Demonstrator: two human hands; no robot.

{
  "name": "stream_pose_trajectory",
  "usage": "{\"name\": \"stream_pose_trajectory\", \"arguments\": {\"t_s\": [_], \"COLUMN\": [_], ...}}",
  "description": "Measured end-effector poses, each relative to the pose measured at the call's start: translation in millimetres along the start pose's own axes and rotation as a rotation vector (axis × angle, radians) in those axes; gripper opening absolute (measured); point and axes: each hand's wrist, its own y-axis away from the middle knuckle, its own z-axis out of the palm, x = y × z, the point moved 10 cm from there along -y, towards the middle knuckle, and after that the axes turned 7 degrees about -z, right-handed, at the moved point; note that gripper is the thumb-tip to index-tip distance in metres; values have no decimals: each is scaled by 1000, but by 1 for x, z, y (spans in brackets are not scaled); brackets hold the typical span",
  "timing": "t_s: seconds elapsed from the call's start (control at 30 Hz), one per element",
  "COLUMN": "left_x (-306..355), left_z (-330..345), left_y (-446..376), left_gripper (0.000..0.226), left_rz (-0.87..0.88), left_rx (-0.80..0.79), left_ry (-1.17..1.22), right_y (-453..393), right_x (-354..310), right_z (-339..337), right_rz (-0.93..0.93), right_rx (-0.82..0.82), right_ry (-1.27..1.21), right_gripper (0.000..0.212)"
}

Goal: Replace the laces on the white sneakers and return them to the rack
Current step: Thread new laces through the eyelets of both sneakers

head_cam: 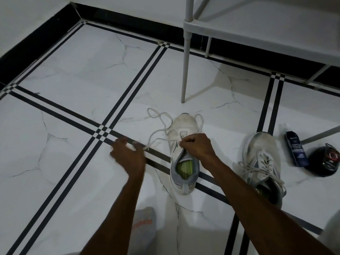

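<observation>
A white sneaker (pixel 184 129) with a grey collar and green insole stands on the tiled floor, toe pointing away. Its white lace (pixel 158 116) trails loose in loops to the left of the toe. My right hand (pixel 197 146) grips the tongue area at the top of the shoe's opening, fingers curled. My left hand (pixel 128 153) is blurred, to the left of the shoe, pinching the lace's end. A second white sneaker (pixel 263 153), laced, lies to the right with its laces untied.
A white shoe rack (pixel 257 30) on thin legs stands at the upper right. A dark bottle of sneaker cleaner (pixel 296 150) and a black round object (pixel 324 161) lie at the far right. My grey sock (pixel 145 223) shows at the bottom.
</observation>
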Motion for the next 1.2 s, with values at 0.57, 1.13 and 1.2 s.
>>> {"name": "stream_pose_trajectory", "arguments": {"t_s": [0.57, 1.13, 1.2], "left_x": [46, 70, 65], "left_z": [40, 94, 93], "left_y": [25, 63, 63], "left_gripper": [30, 14, 11], "left_rz": [307, 485, 429], "left_rx": [-217, -530, -507], "left_ry": [-193, -147, -179], "right_y": [1, 4, 7], "right_x": [9, 10, 9], "right_z": [-4, -7, -10], "right_rz": [43, 2, 0], "right_rx": [12, 38, 47], "right_ry": [-28, -31, -19], "right_gripper": [12, 18, 18]}}
